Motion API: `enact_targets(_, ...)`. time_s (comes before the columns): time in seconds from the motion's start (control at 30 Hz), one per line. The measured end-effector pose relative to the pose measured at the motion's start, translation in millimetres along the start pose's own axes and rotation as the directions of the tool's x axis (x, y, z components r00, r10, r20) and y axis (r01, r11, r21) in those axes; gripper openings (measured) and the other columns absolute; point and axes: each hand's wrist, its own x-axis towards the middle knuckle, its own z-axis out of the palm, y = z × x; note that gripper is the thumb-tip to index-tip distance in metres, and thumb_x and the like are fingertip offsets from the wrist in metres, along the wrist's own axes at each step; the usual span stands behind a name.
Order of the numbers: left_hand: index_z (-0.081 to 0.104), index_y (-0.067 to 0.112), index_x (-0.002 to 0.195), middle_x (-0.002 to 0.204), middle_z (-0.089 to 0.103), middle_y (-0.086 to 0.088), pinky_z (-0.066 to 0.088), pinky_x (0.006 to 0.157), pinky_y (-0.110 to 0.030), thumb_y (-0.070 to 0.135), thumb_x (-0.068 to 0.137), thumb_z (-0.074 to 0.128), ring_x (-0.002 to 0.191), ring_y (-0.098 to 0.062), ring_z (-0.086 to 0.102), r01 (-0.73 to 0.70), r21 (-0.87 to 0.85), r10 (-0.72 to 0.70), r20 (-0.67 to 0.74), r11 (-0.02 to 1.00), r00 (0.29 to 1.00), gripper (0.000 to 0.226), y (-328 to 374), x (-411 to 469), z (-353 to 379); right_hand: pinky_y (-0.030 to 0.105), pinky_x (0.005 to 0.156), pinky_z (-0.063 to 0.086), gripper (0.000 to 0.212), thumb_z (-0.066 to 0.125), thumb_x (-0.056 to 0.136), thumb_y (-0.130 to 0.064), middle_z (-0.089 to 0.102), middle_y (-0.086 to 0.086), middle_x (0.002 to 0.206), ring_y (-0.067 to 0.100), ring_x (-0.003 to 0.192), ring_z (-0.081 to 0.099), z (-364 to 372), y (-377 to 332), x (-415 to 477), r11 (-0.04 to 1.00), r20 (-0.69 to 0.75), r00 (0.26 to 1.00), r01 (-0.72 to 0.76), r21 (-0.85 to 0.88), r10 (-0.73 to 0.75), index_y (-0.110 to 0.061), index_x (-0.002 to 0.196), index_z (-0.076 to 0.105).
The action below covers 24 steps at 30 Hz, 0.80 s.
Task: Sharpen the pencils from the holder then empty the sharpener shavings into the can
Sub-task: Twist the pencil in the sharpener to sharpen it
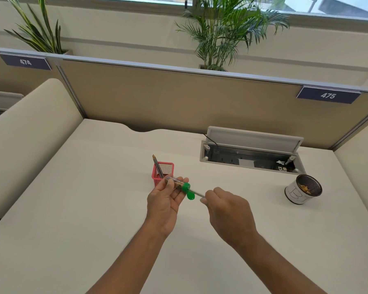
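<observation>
Presently, the left grip [166, 200] curls around the clear, green-capped sharpener [180, 185], and the right grip [227, 211] pinches a pencil [199, 194] seated in it. The red mesh holder [156, 178] stands at the sharpener's 11 o'clock. The can [295, 193] sits at 3 o'clock on the desk [94, 198].

At the upper left of the frame, a dark blue plate [25, 61] on the partition [179, 98] reads "474". A matching plate [328, 95] at the right reads "475". The can [297, 193], at the right, bears hand-drawn letters on its white wrap, "B" and "I" legible.
</observation>
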Motion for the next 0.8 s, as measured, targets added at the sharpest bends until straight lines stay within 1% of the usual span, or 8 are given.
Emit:
enact_targets(0.13,0.054,-0.007,0.142,0.116,0.076,-0.024,0.067,0.089,-0.041,0.005,0.112,0.047,0.116,-0.039,0.076,0.020,0.032,-0.022,0.052,0.999,0.998,0.033,3.1,0.4,2.3,0.045,0.064,0.055,0.045,0.050,0.105,-0.042,0.066,0.004,0.062,0.025,0.063,0.062,-6.5,9.4,14.9,0.756,0.408,0.861,-0.479,0.446,0.304,-0.016,0.073,0.066)
enact_targets(0.2,0.055,-0.004,0.142,0.114,0.078,-0.023,0.067,0.090,-0.042,0.005,0.112,0.047,0.116,-0.040,0.076,0.029,0.038,-0.031,0.056,0.999,0.998,0.032,2.6,-0.8,2.7,0.045,0.069,0.057,0.041,0.053,0.104,-0.042,0.070,0.004,0.062,0.019,0.063,0.066,-12.1,10.4,18.2,0.670,0.472,0.825,-0.543,0.506,0.312,-0.016,0.076,0.070)
enact_targets(0.33,0.056,-0.003,0.142,0.121,0.077,-0.026,0.066,0.093,-0.044,0.006,0.112,0.049,0.114,-0.039,0.077,0.020,0.038,-0.021,0.023,0.999,1.000,0.033,-0.1,0.6,3.8,0.028,0.055,0.043,0.036,0.078,0.084,-0.055,0.063,-0.007,0.075,0.015,0.067,0.059,-11.7,3.4,13.1,0.786,0.393,0.875,-0.446,0.428,0.282,-0.024,0.087,0.058)
enact_targets(0.43,0.058,-0.004,0.141,0.123,0.076,-0.027,0.067,0.090,-0.043,0.008,0.110,0.052,0.111,-0.039,0.078,0.010,0.039,-0.010,0.003,0.999,1.000,0.033,-0.6,-0.2,4.6,0.031,0.051,0.046,0.029,0.074,0.092,-0.041,0.051,-0.009,0.072,0.017,0.058,0.051,-3.0,3.6,6.1,0.976,0.174,0.976,-0.157,0.153,0.130,-0.025,0.083,0.051)
enact_targets(0.53,0.061,-0.005,0.135,0.123,0.075,-0.029,0.067,0.089,-0.042,0.009,0.110,0.053,0.108,-0.037,0.080,0.005,0.045,-0.005,-0.009,0.999,1.000,0.030,-1.2,-2.1,5.8,0.030,0.039,0.044,0.026,0.075,0.093,-0.032,0.050,-0.006,0.062,0.016,0.046,0.043,-0.3,6.3,3.0,0.999,0.070,0.996,0.053,0.002,-0.053,-0.022,0.078,0.056)
enact_targets(0.67,0.058,-0.006,0.138,0.119,0.075,-0.028,0.064,0.097,-0.048,0.007,0.111,0.050,0.112,-0.039,0.078,0.006,0.062,-0.006,0.002,0.998,1.000,0.031,-3.1,1.3,0.9,0.033,0.048,0.043,0.031,0.059,0.102,-0.039,0.056,-0.004,0.061,0.018,0.051,0.051,-5.0,0.8,7.4,0.985,0.232,0.968,-0.130,0.115,0.101,-0.019,0.078,0.057)
enact_targets(0.73,0.057,-0.004,0.140,0.119,0.074,-0.027,0.061,0.103,-0.051,0.006,0.112,0.048,0.116,-0.040,0.076,0.010,0.092,-0.012,0.020,0.996,1.000,0.031,-3.5,2.6,-2.0,0.030,0.054,0.042,0.037,0.055,0.104,-0.040,0.063,-0.001,0.062,0.012,0.055,0.053,-11.2,4.1,14.3,0.730,0.498,0.833,-0.494,0.473,0.241,-0.015,0.079,0.068)
enact_targets(0.8,0.057,-0.003,0.140,0.127,0.071,-0.031,0.057,0.107,-0.053,0.007,0.113,0.047,0.118,-0.040,0.076,0.018,0.110,-0.021,0.026,0.994,0.999,0.031,-4.6,1.5,-4.2,0.027,0.055,0.041,0.038,0.056,0.104,-0.038,0.065,-0.002,0.060,0.006,0.052,0.049,-16.0,7.5,17.4,0.505,0.648,0.726,-0.658,0.558,0.229,-0.015,0.079,0.074)
